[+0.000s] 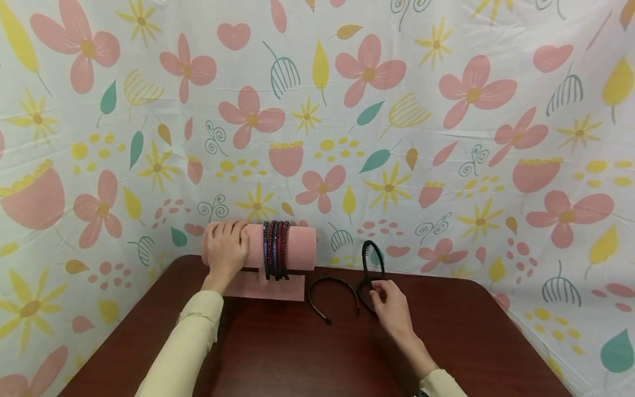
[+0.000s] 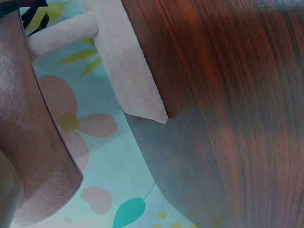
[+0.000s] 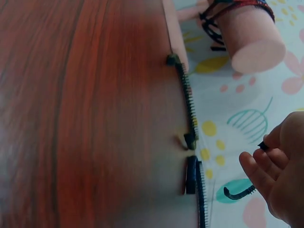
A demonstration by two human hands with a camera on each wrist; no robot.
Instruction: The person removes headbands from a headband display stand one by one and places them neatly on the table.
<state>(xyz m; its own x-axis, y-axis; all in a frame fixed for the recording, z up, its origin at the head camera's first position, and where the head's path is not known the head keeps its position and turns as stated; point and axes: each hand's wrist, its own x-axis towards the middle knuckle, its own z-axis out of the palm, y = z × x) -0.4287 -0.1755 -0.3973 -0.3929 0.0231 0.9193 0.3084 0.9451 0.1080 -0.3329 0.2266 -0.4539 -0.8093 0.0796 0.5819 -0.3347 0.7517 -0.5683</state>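
Observation:
A pink plush headband stand (image 1: pixel 303 248) has a horizontal roll raised above a flat base (image 2: pixel 128 71). Several dark, beaded headbands (image 1: pixel 275 251) in blue, red and black circle the middle of the roll. My left hand (image 1: pixel 227 248) grips the roll's left end from above, fingers curved over it. Further right, my right hand (image 1: pixel 393 310) pinches a black toothed headband (image 1: pixel 366 259) near one end, its arch raised off the table. In the right wrist view, that headband's other tip (image 3: pixel 242 192) shows beyond the fingers.
One toothed headband (image 1: pixel 312 289) lies on the dark wooden table (image 1: pixel 278 353) between the stand and my right hand. Another black headband (image 1: pixel 361 300) lies beside it, partly behind that hand. A floral cloth (image 1: pixel 317 138) hangs directly behind the table's back edge.

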